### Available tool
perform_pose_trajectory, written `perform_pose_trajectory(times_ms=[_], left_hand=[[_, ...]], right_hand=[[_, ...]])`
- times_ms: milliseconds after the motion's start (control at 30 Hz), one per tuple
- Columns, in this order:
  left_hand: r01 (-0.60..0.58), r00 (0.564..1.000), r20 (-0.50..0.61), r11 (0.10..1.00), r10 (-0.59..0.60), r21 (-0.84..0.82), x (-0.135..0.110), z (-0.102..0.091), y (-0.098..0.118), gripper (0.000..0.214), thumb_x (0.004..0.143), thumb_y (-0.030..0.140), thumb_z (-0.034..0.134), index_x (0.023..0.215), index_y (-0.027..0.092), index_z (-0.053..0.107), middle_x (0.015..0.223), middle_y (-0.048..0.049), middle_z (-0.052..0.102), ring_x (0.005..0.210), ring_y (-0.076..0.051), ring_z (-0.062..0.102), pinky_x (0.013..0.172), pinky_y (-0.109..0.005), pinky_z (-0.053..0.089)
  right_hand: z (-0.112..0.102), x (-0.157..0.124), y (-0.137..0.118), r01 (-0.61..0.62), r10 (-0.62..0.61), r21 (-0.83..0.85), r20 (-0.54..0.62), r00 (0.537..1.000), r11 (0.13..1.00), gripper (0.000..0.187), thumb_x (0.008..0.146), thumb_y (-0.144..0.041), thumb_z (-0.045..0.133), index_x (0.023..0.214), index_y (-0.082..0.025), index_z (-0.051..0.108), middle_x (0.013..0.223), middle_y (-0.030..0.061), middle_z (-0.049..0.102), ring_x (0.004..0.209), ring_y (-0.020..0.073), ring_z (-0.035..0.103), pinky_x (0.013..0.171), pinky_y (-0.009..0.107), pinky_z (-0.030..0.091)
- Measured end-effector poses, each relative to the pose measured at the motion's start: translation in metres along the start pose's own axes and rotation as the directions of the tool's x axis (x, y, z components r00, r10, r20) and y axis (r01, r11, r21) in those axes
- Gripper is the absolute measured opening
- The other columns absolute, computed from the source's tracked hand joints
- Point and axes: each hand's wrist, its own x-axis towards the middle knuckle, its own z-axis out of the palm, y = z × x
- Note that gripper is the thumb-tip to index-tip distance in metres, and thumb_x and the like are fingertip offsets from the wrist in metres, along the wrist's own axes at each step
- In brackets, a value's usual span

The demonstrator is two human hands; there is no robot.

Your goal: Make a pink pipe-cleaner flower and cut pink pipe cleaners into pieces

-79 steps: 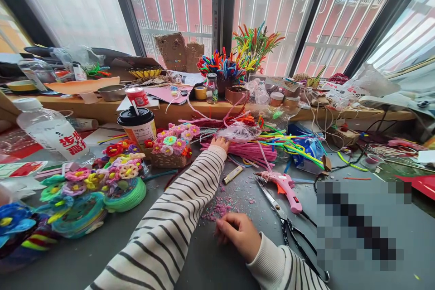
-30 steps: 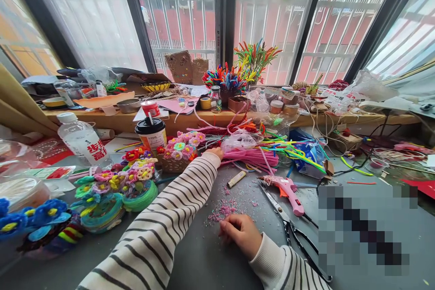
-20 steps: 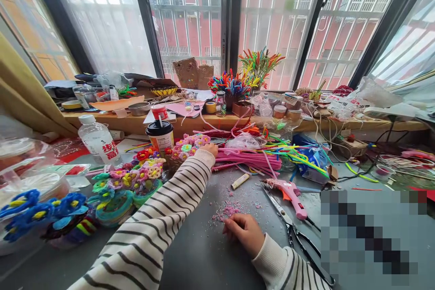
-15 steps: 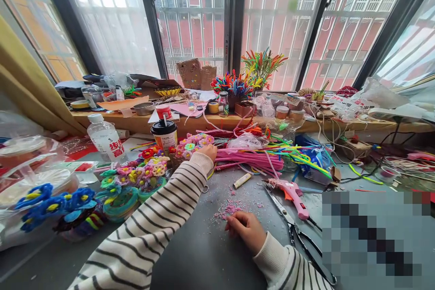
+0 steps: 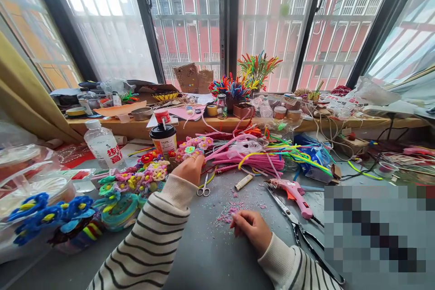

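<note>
My left hand is drawn back from the pile of pink pipe cleaners. Its fingers pinch one pink pipe cleaner that slants up and right over the pile. The hand sits beside a small basket of pipe-cleaner flowers. Small scissors lie on the grey table just right of that wrist. My right hand rests on the table nearer me with its fingers curled under. It touches a scatter of pink fluff scraps. Anything inside those fingers is hidden.
A pink glue gun, large scissors and a lighter lie to the right. A lidded paper cup, a water bottle and flower coasters crowd the left. A cluttered wooden sill runs behind.
My left hand has pulled back toward me from the pink pile, drawing one pink pipe cleaner out with it. The small scissors came into view. My right hand stayed put.
</note>
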Motion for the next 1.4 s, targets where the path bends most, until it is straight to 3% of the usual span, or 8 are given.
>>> perform_pose_trajectory(times_ms=[233, 400, 533, 667, 767, 933, 1133, 1400], left_hand=[[-0.288, 0.951, -0.209, 0.896, 0.227, -0.337, -0.023, 0.031, 0.041, 0.026, 0.08, 0.02, 0.026, 0.073, 0.015, 0.051, 0.057, -0.0014, 0.052, 0.048, -0.01, 0.048, 0.045, -0.019, 0.037], [-0.422, 0.873, -0.391, 0.854, 0.292, -0.304, -0.037, 0.054, 0.061, 0.024, 0.08, 0.021, 0.028, 0.075, 0.016, 0.051, 0.053, -0.0004, 0.05, 0.045, -0.01, 0.043, 0.042, -0.021, 0.032], [-0.412, 0.884, -0.378, 0.841, 0.275, -0.35, -0.043, 0.062, 0.06, 0.024, 0.079, 0.021, 0.028, 0.074, 0.017, 0.051, 0.053, -0.0001, 0.05, 0.044, -0.01, 0.043, 0.041, -0.021, 0.031], [-0.389, 0.913, -0.316, 0.788, 0.259, -0.477, -0.043, 0.06, 0.055, 0.026, 0.08, 0.023, 0.026, 0.075, 0.016, 0.05, 0.053, -0.0005, 0.051, 0.046, -0.009, 0.045, 0.043, -0.02, 0.033], [-0.356, 0.933, -0.248, 0.777, 0.261, -0.519, -0.042, 0.057, 0.053, 0.027, 0.08, 0.023, 0.025, 0.076, 0.016, 0.051, 0.054, -0.001, 0.052, 0.047, -0.009, 0.046, 0.044, -0.019, 0.033], [-0.308, 0.951, -0.146, 0.789, 0.274, -0.531, -0.045, 0.054, 0.05, 0.033, 0.079, 0.032, 0.026, 0.063, 0.016, 0.05, 0.05, -0.0004, 0.049, 0.046, -0.01, 0.045, 0.044, -0.021, 0.031], [-0.276, 0.959, -0.085, 0.825, 0.27, -0.493, -0.048, 0.054, 0.042, 0.042, 0.078, 0.036, 0.026, 0.045, 0.016, 0.043, 0.043, 0.0018, 0.041, 0.04, -0.008, 0.038, 0.042, -0.022, 0.025], [-0.219, 0.976, -0.119, 0.842, 0.184, -0.494, -0.046, 0.052, 0.034, 0.041, 0.077, 0.034, 0.03, 0.042, 0.015, 0.04, 0.041, 0.0029, 0.035, 0.04, -0.008, 0.033, 0.043, -0.021, 0.023]], right_hand=[[-0.013, 0.003, -0.007, 0.179, -0.17, 0.317, -0.053, 0.984, 0.931, 0.047, 0.064, -0.048, 0.052, 0.098, -0.016, 0.045, 0.054, -0.0015, 0.052, 0.037, 0.007, 0.039, 0.042, 0.021, 0.031], [-0.028, 0.003, -0.019, 0.254, -0.17, 0.462, -0.216, 0.961, 0.85, 0.042, 0.064, -0.041, 0.056, 0.098, -0.018, 0.046, 0.049, -0.0036, 0.047, 0.038, 0.0072, 0.036, 0.04, 0.021, 0.027], [-0.042, 0.002, -0.02, 0.25, -0.108, 0.461, -0.313, 0.944, 0.851, 0.02, 0.064, -0.033, 0.058, 0.073, -0.015, 0.057, 0.042, -0.0034, 0.045, 0.037, 0.0067, 0.035, 0.039, 0.02, 0.025], [-0.052, 0.002, -0.019, 0.247, -0.078, 0.426, -0.375, 0.924, 0.871, 0.016, 0.063, -0.03, 0.06, 0.061, -0.015, 0.058, 0.042, -0.0029, 0.046, 0.039, 0.0069, 0.037, 0.04, 0.022, 0.027], [-0.054, 0.001, -0.024, 0.252, -0.082, 0.437, -0.372, 0.925, 0.864, 0.016, 0.064, -0.032, 0.059, 0.068, -0.017, 0.058, 0.045, -0.003, 0.047, 0.04, 0.0074, 0.038, 0.042, 0.022, 0.028], [-0.046, -0.001, -0.032, 0.265, -0.153, 0.432, -0.277, 0.949, 0.862, 0.042, 0.061, -0.043, 0.057, 0.093, -0.016, 0.053, 0.045, -0.003, 0.046, 0.039, 0.0082, 0.035, 0.04, 0.022, 0.027], [-0.042, -0.003, -0.029, 0.242, -0.164, 0.387, -0.223, 0.961, 0.89, 0.026, 0.066, -0.041, 0.053, 0.062, -0.016, 0.059, 0.034, -0.0044, 0.039, 0.035, 0.0069, 0.034, 0.037, 0.021, 0.021], [-0.044, 0.001, -0.037, 0.248, -0.08, 0.535, -0.316, 0.945, 0.808, 0.019, 0.066, -0.034, 0.055, 0.064, -0.015, 0.059, 0.034, -0.007, 0.034, 0.035, 0.0047, 0.028, 0.037, 0.019, 0.022]])
